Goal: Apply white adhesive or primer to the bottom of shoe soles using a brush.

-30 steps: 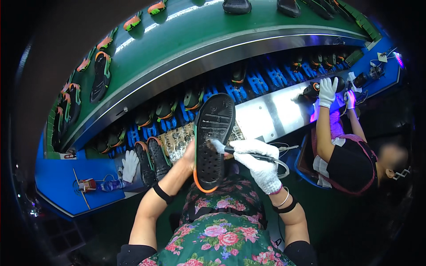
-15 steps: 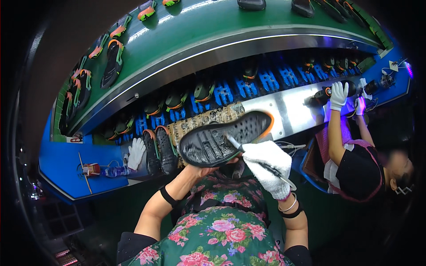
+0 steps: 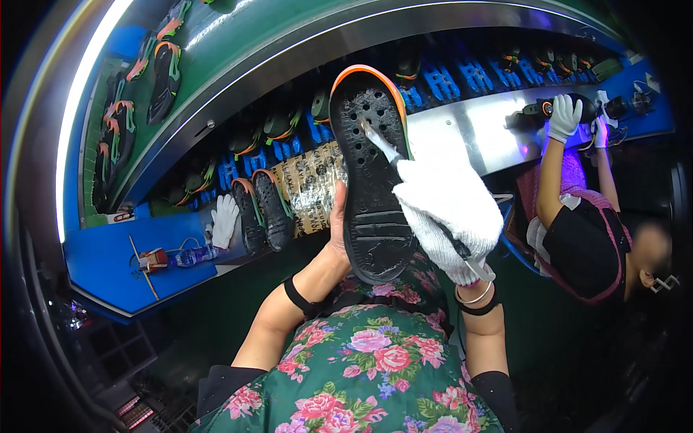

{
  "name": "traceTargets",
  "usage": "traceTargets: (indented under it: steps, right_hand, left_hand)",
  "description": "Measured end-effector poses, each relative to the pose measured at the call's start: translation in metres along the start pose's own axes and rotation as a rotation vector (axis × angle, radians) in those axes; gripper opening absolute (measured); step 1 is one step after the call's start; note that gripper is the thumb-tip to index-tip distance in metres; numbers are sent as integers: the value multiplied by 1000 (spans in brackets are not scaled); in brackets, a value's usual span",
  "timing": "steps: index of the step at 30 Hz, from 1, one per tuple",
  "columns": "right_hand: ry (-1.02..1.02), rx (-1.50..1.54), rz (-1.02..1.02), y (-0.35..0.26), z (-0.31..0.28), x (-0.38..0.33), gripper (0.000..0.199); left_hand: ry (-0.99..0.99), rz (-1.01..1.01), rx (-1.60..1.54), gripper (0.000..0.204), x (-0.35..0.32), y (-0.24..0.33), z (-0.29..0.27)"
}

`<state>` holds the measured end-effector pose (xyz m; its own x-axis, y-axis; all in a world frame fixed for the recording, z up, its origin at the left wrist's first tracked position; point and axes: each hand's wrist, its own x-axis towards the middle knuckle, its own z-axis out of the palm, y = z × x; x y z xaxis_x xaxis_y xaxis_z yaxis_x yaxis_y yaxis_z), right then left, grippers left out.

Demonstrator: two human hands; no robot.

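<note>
Metal bench (image 3: 465, 133) partly behind sole (image 3: 372, 186)

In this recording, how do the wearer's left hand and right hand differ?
The left hand is bare, while the right hand wears a white knitted glove. The left hand holds a long black sole with an orange-and-green rim, partly hidden behind it; the right hand holds a slim dark-handled brush over its holes. Both are at the same sole.

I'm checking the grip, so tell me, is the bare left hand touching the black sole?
Touching: the head view shows the left hand with its thumb against the left edge of the black sole.
</note>
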<state>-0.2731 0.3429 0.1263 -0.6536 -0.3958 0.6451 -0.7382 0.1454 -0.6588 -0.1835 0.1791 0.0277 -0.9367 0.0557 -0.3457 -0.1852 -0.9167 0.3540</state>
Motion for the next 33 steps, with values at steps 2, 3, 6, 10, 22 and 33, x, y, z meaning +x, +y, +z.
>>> traceTargets:
  steps: [2,3,6,10,22,33]
  right_hand:
    - [-152,-17,-33,7,-7,-5,44]
    - [-154,-14,-34,7,-6,-5,44]
    - [-134,-85,-90,2,-1,2,44]
    - [-254,-28,-57,-7,1,-11,41]
    - [-123,153,-29,4,10,-10,35]
    - [-4,351,96,11,15,-12,19]
  left_hand:
    - [27,-33,-26,92,-6,-4,-6]
    - [49,-68,-52,94,-8,-7,-10]
    - [-23,-64,-85,85,-11,-14,-19]
    - [-218,-109,-244,77,-11,-14,-29]
    - [-141,-165,-335,80,1,-7,-23]
    - [-110,-46,-145,88,19,10,-5]
